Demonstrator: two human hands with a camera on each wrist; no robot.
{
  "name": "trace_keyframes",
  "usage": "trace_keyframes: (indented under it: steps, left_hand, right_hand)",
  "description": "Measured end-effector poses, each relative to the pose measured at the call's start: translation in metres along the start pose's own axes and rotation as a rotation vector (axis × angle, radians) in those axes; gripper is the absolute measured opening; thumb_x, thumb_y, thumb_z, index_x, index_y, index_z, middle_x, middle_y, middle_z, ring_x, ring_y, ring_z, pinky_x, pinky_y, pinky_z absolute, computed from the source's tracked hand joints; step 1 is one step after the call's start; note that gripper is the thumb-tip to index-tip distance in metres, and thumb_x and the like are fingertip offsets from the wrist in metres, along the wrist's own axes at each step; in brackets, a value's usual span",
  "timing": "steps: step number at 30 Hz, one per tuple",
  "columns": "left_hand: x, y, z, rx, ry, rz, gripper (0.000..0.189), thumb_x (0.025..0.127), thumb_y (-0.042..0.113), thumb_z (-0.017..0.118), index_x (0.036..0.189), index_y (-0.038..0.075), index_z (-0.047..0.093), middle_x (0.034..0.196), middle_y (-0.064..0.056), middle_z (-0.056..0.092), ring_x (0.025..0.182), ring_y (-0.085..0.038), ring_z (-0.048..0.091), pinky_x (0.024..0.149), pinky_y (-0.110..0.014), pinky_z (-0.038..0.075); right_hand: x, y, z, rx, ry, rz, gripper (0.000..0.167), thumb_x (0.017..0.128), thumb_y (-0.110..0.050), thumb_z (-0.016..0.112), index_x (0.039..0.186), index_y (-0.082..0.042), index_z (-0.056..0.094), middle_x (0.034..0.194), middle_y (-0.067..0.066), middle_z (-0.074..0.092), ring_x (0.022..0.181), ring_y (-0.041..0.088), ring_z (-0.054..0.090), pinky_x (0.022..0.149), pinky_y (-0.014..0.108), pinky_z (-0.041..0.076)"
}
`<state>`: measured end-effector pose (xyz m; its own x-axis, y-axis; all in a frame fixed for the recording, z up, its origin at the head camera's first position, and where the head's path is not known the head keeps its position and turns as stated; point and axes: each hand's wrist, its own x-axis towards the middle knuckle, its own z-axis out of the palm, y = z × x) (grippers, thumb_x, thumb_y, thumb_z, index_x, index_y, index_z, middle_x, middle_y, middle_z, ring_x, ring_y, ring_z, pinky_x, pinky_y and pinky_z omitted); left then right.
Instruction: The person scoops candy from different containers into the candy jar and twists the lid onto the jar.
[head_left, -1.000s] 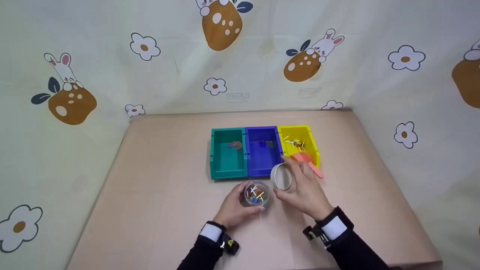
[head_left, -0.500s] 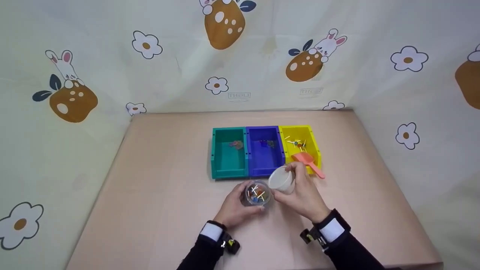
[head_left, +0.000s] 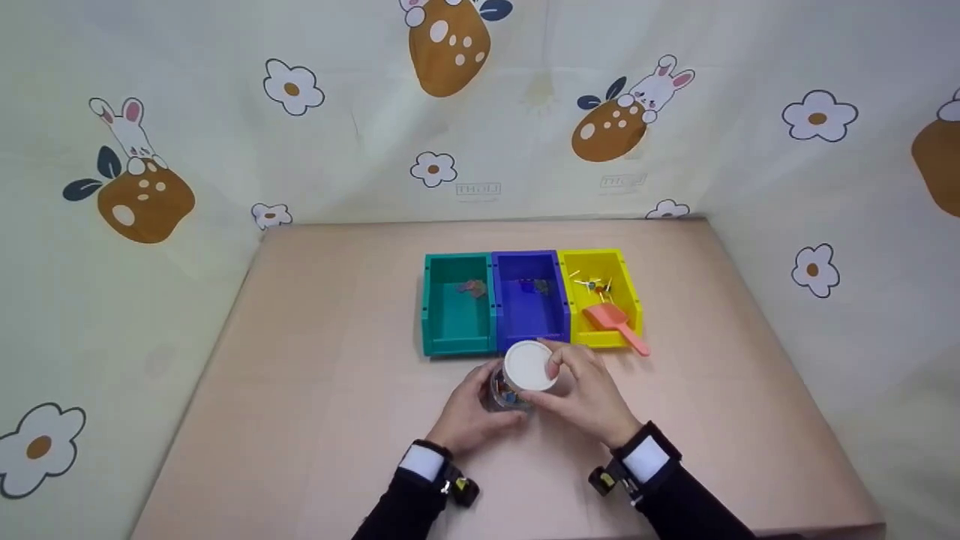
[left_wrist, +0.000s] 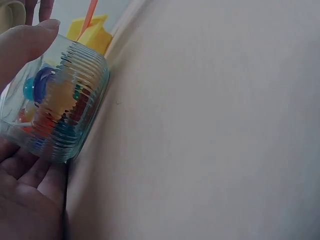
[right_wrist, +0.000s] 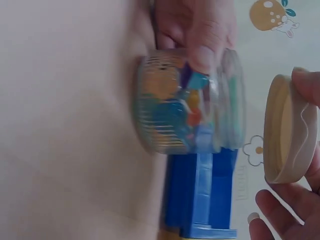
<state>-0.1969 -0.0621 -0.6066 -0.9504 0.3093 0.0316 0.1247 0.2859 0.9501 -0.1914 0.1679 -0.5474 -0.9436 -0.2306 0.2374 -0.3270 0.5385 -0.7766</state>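
Observation:
My left hand [head_left: 471,417] grips a clear jar [head_left: 503,395] standing on the table, thumb on one side and fingers around the other. Ribbed glass and colourful small pieces inside the jar [left_wrist: 55,102] show in the left wrist view. In my right hand [head_left: 591,396] is a white screw lid [head_left: 528,365], pinched by its edge with the flat top upward. From the head it overlaps much of the jar's mouth. The right wrist view has the lid [right_wrist: 290,131] apart from the jar, its hollow side facing the opening.
Behind the hands stand three joined bins: green [head_left: 459,346], blue [head_left: 531,324] and yellow [head_left: 628,281]. Each holds a few small pieces. A pink scoop [head_left: 611,319] lies in the yellow bin, handle over its front edge. A patterned curtain [head_left: 360,165] borders the table.
My right hand has turned the lid from facing sideways to top up and brought it left over the jar. The left hand and jar have stayed in place.

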Motion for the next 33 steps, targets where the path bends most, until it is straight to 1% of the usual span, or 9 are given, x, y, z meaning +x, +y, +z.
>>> trace_keyframes:
  steps: [4, 7, 9, 11, 14, 20, 25, 29, 33]
  left_hand:
    - [0.0, -0.002, 0.0, -0.013, -0.002, 0.014, 0.091, 0.082, 0.02, 0.094, 0.16, 0.001, 0.05, 0.158, -0.021, 0.058, 0.151, -0.04, 0.053, 0.128, -0.056, 0.042]
    - [0.001, -0.003, 0.0, -0.022, 0.0, 0.016, 0.092, 0.082, 0.021, 0.094, 0.16, 0.0, 0.05, 0.157, -0.021, 0.058, 0.151, -0.039, 0.053, 0.128, -0.055, 0.042]
    - [0.001, -0.002, 0.0, -0.019, 0.001, 0.018, 0.093, 0.082, 0.023, 0.095, 0.16, 0.0, 0.05, 0.157, -0.02, 0.059, 0.15, -0.038, 0.054, 0.128, -0.055, 0.041]
    - [0.001, -0.002, -0.001, -0.02, 0.0, 0.016, 0.094, 0.082, 0.025, 0.096, 0.161, 0.001, 0.05, 0.157, -0.018, 0.059, 0.15, -0.037, 0.054, 0.128, -0.055, 0.041]
    - [0.001, -0.002, -0.001, -0.02, -0.006, 0.008, 0.095, 0.081, 0.026, 0.096, 0.161, 0.002, 0.051, 0.157, -0.016, 0.06, 0.15, -0.034, 0.054, 0.128, -0.053, 0.041]
    - [0.002, -0.001, -0.001, 0.004, -0.007, 0.018, 0.094, 0.082, 0.027, 0.096, 0.16, 0.002, 0.051, 0.156, -0.016, 0.06, 0.149, -0.035, 0.054, 0.128, -0.052, 0.042]
    - [0.002, -0.003, -0.002, 0.031, 0.004, 0.035, 0.092, 0.081, 0.027, 0.096, 0.158, 0.002, 0.053, 0.153, -0.017, 0.062, 0.147, -0.036, 0.056, 0.127, -0.055, 0.041]
    - [0.001, -0.003, -0.001, 0.029, 0.0, 0.029, 0.094, 0.08, 0.025, 0.097, 0.159, 0.001, 0.052, 0.154, -0.018, 0.061, 0.148, -0.037, 0.055, 0.128, -0.057, 0.04]
    - [0.0, -0.003, -0.001, 0.028, -0.004, 0.021, 0.094, 0.08, 0.021, 0.095, 0.16, 0.0, 0.05, 0.155, -0.02, 0.06, 0.149, -0.039, 0.054, 0.129, -0.058, 0.039]
  right_hand:
    - [-0.002, 0.003, 0.008, -0.035, -0.028, -0.028, 0.049, 0.081, -0.035, 0.099, 0.098, -0.022, 0.056, 0.154, 0.007, 0.068, 0.141, 0.036, 0.059, 0.118, 0.061, 0.039]
    - [-0.002, 0.004, 0.012, -0.068, -0.043, -0.059, 0.051, 0.081, -0.037, 0.099, 0.116, -0.02, 0.066, 0.15, 0.008, 0.07, 0.139, 0.036, 0.06, 0.118, 0.064, 0.041]
    - [-0.001, 0.004, 0.014, -0.086, -0.058, -0.072, 0.063, 0.082, -0.039, 0.098, 0.134, -0.019, 0.069, 0.15, 0.008, 0.07, 0.14, 0.036, 0.06, 0.12, 0.066, 0.041]
    - [-0.001, 0.004, 0.016, -0.098, -0.077, -0.072, 0.078, 0.083, -0.042, 0.097, 0.149, -0.017, 0.065, 0.151, 0.008, 0.069, 0.141, 0.037, 0.06, 0.121, 0.067, 0.04]
    - [0.0, 0.005, 0.018, -0.102, -0.112, -0.055, 0.091, 0.084, -0.044, 0.095, 0.161, -0.016, 0.055, 0.155, 0.011, 0.065, 0.144, 0.038, 0.057, 0.123, 0.068, 0.037]
    - [0.003, 0.005, 0.019, -0.088, -0.166, -0.004, 0.093, 0.085, -0.045, 0.095, 0.161, -0.012, 0.054, 0.15, 0.012, 0.064, 0.142, 0.036, 0.055, 0.125, 0.068, 0.034]
    - [0.007, 0.002, 0.016, -0.079, -0.212, 0.02, 0.092, 0.082, -0.045, 0.096, 0.157, -0.009, 0.054, 0.15, 0.014, 0.061, 0.141, 0.038, 0.053, 0.122, 0.065, 0.04]
    - [0.009, 0.0, 0.012, -0.095, -0.256, -0.034, 0.099, 0.082, -0.041, 0.097, 0.163, -0.009, 0.048, 0.157, 0.017, 0.053, 0.145, 0.038, 0.05, 0.122, 0.063, 0.045]
    - [0.011, -0.002, 0.01, -0.113, -0.291, -0.119, 0.092, 0.085, -0.033, 0.094, 0.162, -0.01, 0.05, 0.156, 0.015, 0.052, 0.144, 0.033, 0.051, 0.121, 0.059, 0.048]
